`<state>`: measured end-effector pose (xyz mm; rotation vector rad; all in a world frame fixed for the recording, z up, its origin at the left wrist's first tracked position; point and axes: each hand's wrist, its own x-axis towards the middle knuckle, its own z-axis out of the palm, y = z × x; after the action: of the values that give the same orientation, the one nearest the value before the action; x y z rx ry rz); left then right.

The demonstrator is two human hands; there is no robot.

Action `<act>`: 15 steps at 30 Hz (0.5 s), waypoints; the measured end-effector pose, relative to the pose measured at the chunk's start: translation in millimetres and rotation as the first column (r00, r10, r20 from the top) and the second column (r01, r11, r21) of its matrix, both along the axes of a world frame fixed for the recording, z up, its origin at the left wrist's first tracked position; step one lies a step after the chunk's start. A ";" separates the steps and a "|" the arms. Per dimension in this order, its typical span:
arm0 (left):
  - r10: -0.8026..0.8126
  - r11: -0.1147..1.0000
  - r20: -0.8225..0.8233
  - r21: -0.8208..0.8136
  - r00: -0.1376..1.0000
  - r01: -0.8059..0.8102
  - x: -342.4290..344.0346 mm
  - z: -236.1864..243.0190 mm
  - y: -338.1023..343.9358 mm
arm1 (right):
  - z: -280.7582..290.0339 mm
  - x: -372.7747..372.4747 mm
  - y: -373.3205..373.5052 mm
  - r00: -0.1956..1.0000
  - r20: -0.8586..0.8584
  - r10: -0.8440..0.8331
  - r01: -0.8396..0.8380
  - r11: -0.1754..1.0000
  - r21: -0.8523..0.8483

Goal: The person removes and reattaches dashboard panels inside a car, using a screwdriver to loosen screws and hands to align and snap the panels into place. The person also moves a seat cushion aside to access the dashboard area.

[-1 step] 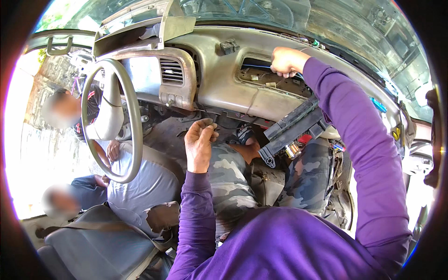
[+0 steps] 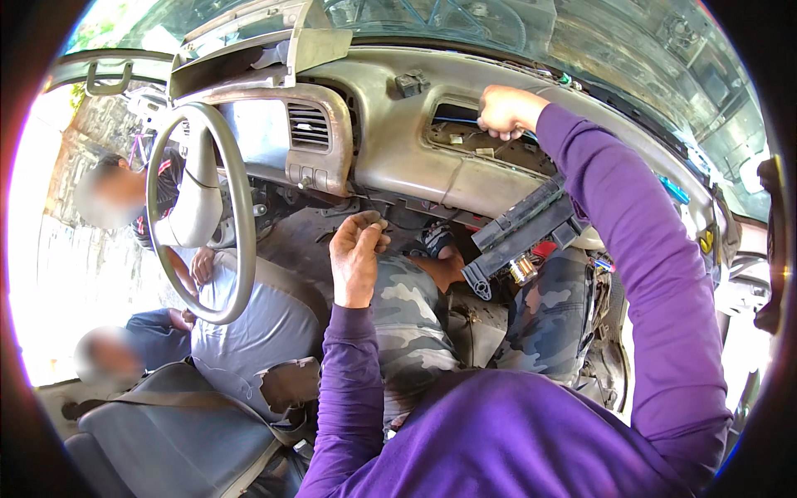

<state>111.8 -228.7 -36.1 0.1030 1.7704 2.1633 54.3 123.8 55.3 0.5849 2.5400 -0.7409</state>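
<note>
My right hand (image 2: pixel 506 112) is a closed fist at the upper edge of the rectangular dashboard opening (image 2: pixel 433 141). A thin blue wire-like line (image 2: pixel 461 121) runs across that opening up to the fist; whether the fingers grip it is hidden. My left hand (image 2: pixel 357 256) is raised above the floor in front of my lap, thumb pressed to bent fingers; what they hold, if anything, is too small to make out. Below my right forearm, a long black plastic housing (image 2: pixel 519 236) leans at a slant over my thigh, with a coppery cylindrical part (image 2: pixel 522 270) beside its lower end.
The worn beige dashboard (image 2: pixel 390 158) spans the front, with a small dark block (image 2: pixel 409 84) on top. At the left are a steering wheel (image 2: pixel 246 241) and a person in grey trousers (image 2: pixel 257 311); another person (image 2: pixel 166 187) is beyond. A blue tool-like object (image 2: pixel 673 189) lies at the right.
</note>
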 end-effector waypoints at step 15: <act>-0.169 0.826 -0.863 -0.388 0.477 -0.410 -32.5 31.1 69.0 | -42.4 -31.2 -26.0 0.958 -0.282 -0.045 -0.074 0.915 -0.396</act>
<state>79.3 -159.7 -5.0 1.1775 2.9934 1.5975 23.1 97.8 12.9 0.3343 2.5226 -1.3897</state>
